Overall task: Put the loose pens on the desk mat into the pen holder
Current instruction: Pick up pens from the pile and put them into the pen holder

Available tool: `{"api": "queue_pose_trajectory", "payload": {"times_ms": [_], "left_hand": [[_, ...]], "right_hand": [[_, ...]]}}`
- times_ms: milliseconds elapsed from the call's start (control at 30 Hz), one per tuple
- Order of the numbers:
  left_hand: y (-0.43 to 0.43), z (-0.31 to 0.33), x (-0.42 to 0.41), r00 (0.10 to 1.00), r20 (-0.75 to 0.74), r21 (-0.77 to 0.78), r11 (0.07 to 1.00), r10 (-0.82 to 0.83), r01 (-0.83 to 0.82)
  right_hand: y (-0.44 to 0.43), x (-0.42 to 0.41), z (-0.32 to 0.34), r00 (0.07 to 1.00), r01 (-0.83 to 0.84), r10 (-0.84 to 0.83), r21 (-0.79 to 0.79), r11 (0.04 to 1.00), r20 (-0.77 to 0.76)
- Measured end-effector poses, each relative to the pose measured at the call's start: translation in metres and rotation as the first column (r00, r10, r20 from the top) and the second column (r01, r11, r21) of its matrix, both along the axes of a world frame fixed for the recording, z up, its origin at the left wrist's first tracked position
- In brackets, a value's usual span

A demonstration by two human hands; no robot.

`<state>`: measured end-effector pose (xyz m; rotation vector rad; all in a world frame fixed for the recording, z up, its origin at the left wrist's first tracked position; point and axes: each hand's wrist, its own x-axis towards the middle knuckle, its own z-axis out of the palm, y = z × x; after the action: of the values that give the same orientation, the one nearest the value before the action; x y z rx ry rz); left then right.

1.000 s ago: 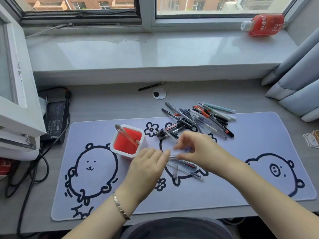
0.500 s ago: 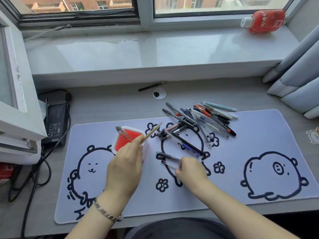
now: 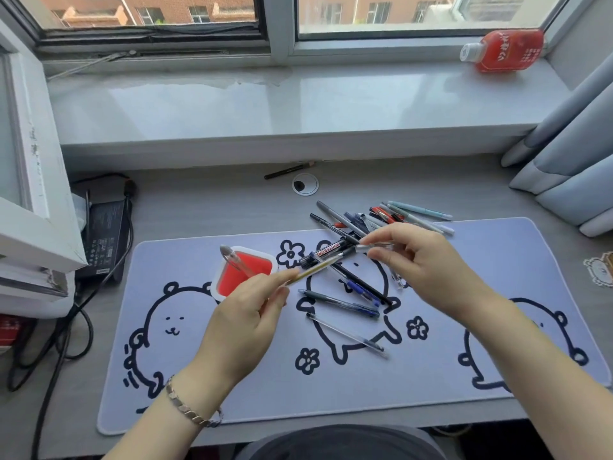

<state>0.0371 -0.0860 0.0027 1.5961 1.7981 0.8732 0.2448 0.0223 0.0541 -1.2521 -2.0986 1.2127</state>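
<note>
1. The counter (image 3: 205, 207) is a grey wood-grain top running under a wide window, with a round cable grommet (image 3: 305, 184) set into it near the back and a dark pencil (image 3: 289, 170) lying just behind that.
2. A pale lilac desk mat (image 3: 331, 393) printed with black outline bears and flowers covers most of the near counter.
3. The pen holder (image 3: 245, 275), a white square cup with a red inside, stands on the mat's left-centre; one clear pen (image 3: 236, 260) already leans in it.
4. The left hand (image 3: 245, 323), with a chain bracelet (image 3: 189, 408) at the wrist, pinches a yellowish pen (image 3: 318, 267) between thumb and fingers, just right of the holder, the pen slanting up and to the right.
5. The right hand (image 3: 421, 270) is closed on a clear pen (image 3: 374, 247) at its fingertips, above the heap.
6. The heap of loose pens (image 3: 381, 220) straddles the mat's far edge; a whiteboard marker (image 3: 326, 252), a black pen (image 3: 361, 285), a blue pen (image 3: 361, 292), a grey pen (image 3: 338, 302) and a clear pen (image 3: 348, 333) lie apart nearer the centre.
7. A glossy white windowsill (image 3: 265, 104) sits behind the counter, with a red bottle (image 3: 507, 49) lying on its side at the right end.
8. Brick buildings show through the glass; grey-blue curtains (image 3: 570, 154) hang at the right.
9. At the left, an opened window sash (image 3: 30, 180) juts over a black power adapter (image 3: 104, 234) and trailing cables (image 3: 66, 333).
</note>
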Motion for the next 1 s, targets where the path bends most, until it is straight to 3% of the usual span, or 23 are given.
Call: {"api": "queue_pose_trajectory", "payload": {"times_ms": [167, 400, 567, 733, 900, 1000], "left_hand": [[-0.002, 0.001, 0.001, 1.000, -0.015, 0.008, 1.000, -0.023, 0.023], [-0.004, 0.005, 0.004, 0.997, -0.060, 0.019, 0.999, -0.041, 0.042], [-0.004, 0.005, 0.005, 0.985, -0.147, 0.050, 0.994, -0.089, 0.098], [-0.006, 0.008, 0.008, 0.982, -0.122, 0.093, 0.983, -0.147, 0.159], [-0.012, 0.011, -0.007, 0.997, 0.080, 0.107, 0.994, 0.007, -0.015], [-0.004, 0.004, -0.028, 0.972, -0.009, 0.045, 0.971, 0.236, -0.236]], "right_hand": [[0.002, 0.002, -0.005, 0.997, -0.064, 0.060, 0.090, 0.994, 0.046], [0.001, 0.000, -0.007, 0.994, -0.086, 0.079, 0.100, 0.991, 0.073], [-0.005, -0.005, -0.007, 0.977, -0.197, 0.190, 0.071, 0.978, 0.098], [-0.020, -0.021, -0.017, 0.975, -0.219, 0.220, 0.031, 0.975, -0.010], [-0.024, -0.043, -0.012, 0.979, -0.102, 0.082, -0.101, 0.990, -0.187], [-0.021, -0.066, -0.018, 0.989, 0.011, -0.010, 0.009, 1.000, -0.148]]}}
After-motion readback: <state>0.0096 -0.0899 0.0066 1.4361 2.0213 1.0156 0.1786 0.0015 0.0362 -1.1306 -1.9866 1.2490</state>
